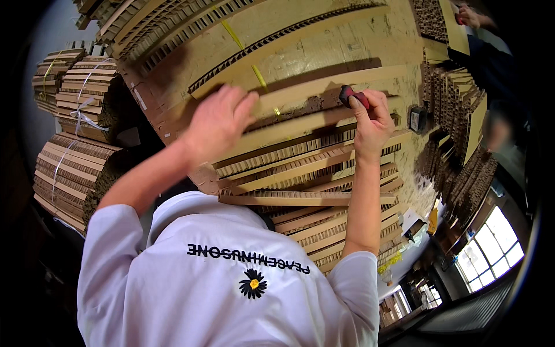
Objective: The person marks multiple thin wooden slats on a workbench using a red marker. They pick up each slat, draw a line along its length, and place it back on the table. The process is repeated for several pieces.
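Observation:
In my right hand (372,124) is a small red-and-black tool (354,97), its kind unclear, with my fingers closed around it above the right part of the cardboard strips. My left hand (222,118), slightly blurred, is over the left end of a long cardboard strip (329,85), fingers stretched out and a little apart. Whether it touches the strip I cannot tell. Another long strip (300,124) runs below both hands. Nearer to me lie several honeycomb cardboard strips (295,173) in rows, one of them (306,199) crosswise on top.
Wooden-looking table (324,40) with yellow strapping (232,34). Tied cardboard bundles (69,168) stand at the left, more strips (156,34) at the far left. A small black box (415,119) sits right of my hand, beside cardboard stacks (457,110). Another person's hand (471,17) is at the upper right.

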Demonstrator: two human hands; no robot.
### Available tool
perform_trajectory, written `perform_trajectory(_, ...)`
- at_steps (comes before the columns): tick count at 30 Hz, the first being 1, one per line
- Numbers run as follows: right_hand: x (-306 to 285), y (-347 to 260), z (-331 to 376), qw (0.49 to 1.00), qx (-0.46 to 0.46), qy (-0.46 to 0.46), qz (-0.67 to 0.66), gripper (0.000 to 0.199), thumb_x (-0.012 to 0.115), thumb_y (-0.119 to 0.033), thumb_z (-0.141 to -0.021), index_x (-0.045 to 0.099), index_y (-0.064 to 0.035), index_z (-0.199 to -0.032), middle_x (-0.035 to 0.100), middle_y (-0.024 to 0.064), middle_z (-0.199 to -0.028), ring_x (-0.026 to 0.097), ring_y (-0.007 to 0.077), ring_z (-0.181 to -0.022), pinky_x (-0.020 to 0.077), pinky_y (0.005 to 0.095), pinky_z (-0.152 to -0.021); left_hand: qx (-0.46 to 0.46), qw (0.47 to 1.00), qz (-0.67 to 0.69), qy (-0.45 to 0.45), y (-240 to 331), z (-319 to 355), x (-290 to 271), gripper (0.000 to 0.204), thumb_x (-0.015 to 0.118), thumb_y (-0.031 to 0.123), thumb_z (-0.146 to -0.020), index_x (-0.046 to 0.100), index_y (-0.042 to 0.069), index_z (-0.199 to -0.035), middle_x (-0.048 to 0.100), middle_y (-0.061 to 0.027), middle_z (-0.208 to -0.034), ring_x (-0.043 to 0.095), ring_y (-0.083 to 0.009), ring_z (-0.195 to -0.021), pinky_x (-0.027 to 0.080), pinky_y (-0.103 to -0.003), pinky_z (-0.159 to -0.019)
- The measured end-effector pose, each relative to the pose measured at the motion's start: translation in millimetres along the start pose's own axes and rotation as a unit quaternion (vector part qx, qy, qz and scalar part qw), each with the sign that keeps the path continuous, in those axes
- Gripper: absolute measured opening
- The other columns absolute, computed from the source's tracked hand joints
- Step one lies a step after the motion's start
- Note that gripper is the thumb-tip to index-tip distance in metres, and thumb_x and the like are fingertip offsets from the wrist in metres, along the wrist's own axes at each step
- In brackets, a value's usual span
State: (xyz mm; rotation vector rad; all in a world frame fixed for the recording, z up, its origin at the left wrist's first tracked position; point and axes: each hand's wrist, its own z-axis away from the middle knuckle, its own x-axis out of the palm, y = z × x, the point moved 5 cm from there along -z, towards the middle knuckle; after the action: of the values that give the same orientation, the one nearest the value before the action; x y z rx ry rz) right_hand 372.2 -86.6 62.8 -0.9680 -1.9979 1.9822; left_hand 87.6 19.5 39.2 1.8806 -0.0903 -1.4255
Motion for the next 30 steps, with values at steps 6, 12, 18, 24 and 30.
perform_trajectory(6,28,0,-15,0.998,-0.039,-0.037,-0.011,0.017,0.083,0.004,-0.087,0.076,0.0018,-0.103,0.068,0.0055,-0.104,0.062,0.0159,-0.094,0.0503,0.0271,-0.084,0.002,0.993,-0.116,0.004,-24,-9,17,0.047,0.075,0.016,-0.088,0.064,0.002,-0.130,0.062,-0.0121,-0.110,0.061,-0.0308,-0.103,0.054,-0.042,-0.084)
perform_trajectory(12,42,4,-36,0.983,-0.075,-0.163,0.047,0.020,0.081,0.008,-0.086,0.078,-0.0010,-0.104,0.067,0.0062,-0.109,0.065,0.0167,-0.098,0.0548,0.0285,-0.085,-0.005,0.985,-0.170,0.030,-32,-3,14,0.047,0.072,0.015,-0.090,0.065,0.001,-0.134,0.063,-0.0112,-0.112,0.061,-0.0305,-0.105,0.053,-0.043,-0.086)
perform_trajectory(18,48,11,-50,0.973,-0.104,-0.200,0.058,0.021,0.082,0.005,-0.083,0.078,-0.0031,-0.102,0.071,0.0077,-0.109,0.067,0.0219,-0.098,0.0552,0.0324,-0.085,-0.013,0.988,-0.141,0.064,-32,-4,4,0.052,0.078,0.013,-0.085,0.065,0.003,-0.133,0.063,-0.0111,-0.114,0.061,-0.0313,-0.104,0.052,-0.043,-0.086)
perform_trajectory(24,60,13,-58,0.955,-0.147,-0.236,0.104,0.022,0.083,0.003,-0.081,0.077,-0.0049,-0.100,0.073,0.0060,-0.105,0.067,0.0261,-0.099,0.0545,0.0360,-0.085,-0.054,0.978,-0.106,0.172,-37,-36,-27,0.052,0.083,0.013,-0.083,0.064,0.004,-0.131,0.063,-0.0131,-0.118,0.061,-0.0352,-0.106,0.052,-0.044,-0.089)
perform_trajectory(30,70,3,-63,0.935,-0.225,-0.235,0.142,0.022,0.086,0.000,-0.076,0.077,-0.0071,-0.095,0.073,0.0052,-0.101,0.067,0.0270,-0.094,0.0532,0.0375,-0.080,-0.059,0.980,-0.093,0.163,-67,-62,-12,0.043,0.081,0.015,-0.087,0.066,0.007,-0.126,0.065,-0.0118,-0.115,0.063,-0.0349,-0.107,0.056,-0.044,-0.089)
